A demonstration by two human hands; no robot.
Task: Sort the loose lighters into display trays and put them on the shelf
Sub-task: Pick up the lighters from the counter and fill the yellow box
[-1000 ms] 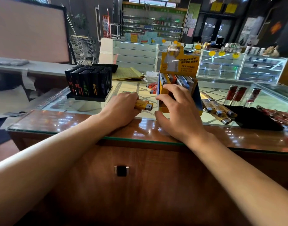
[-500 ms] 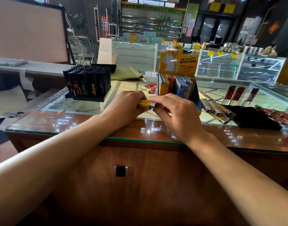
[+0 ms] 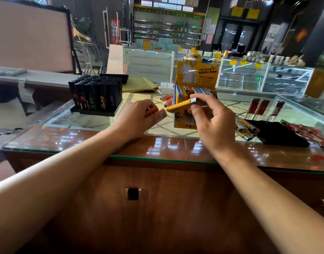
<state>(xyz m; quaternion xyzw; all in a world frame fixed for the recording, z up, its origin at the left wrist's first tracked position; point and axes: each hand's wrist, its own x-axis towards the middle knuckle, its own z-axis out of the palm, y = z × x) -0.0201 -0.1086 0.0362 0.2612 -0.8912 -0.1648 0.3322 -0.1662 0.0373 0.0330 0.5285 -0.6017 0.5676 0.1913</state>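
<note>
- My right hand (image 3: 213, 123) pinched a yellow lighter (image 3: 181, 105) between thumb and fingertips, raised just before the yellow display tray (image 3: 194, 83).
- My left hand (image 3: 137, 119) curled round orange lighters (image 3: 157, 114), low over the glass counter (image 3: 84, 121).
</note>
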